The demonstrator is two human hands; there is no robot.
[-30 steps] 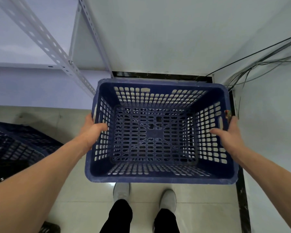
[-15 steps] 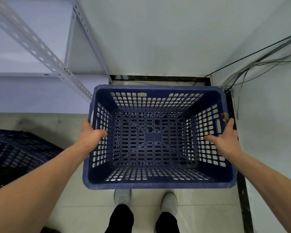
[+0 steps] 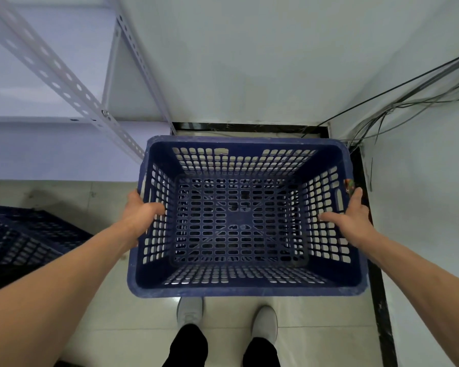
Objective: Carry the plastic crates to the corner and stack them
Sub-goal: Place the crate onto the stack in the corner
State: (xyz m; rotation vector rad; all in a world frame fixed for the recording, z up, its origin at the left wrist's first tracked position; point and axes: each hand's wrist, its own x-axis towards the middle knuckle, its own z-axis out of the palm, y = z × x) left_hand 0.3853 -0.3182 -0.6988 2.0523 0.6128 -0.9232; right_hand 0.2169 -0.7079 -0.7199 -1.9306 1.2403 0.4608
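Observation:
A dark blue perforated plastic crate (image 3: 239, 290) is held in front of me, open side up and empty, over the tiled floor near the room's corner. My left hand (image 3: 141, 215) grips its left rim, thumb inside the wall and fingers outside. On the opposite rim my right hand (image 3: 349, 221) grips the same way, thumb inside. Through the crate's mesh bottom I see only dark shapes. More dark blue crates (image 3: 19, 239) sit on the floor at the left edge.
A white slotted-metal shelf frame (image 3: 72, 83) stands at the left, close to the crate's far left corner. Black cables (image 3: 398, 102) run down the right wall into the corner. A black skirting strip (image 3: 379, 300) lines the walls. My feet (image 3: 190, 312) stand just behind the crate.
The crate has sunk lower and a little toward me, with both hands keeping their grip on the rims. More of the corner floor shows beyond it.

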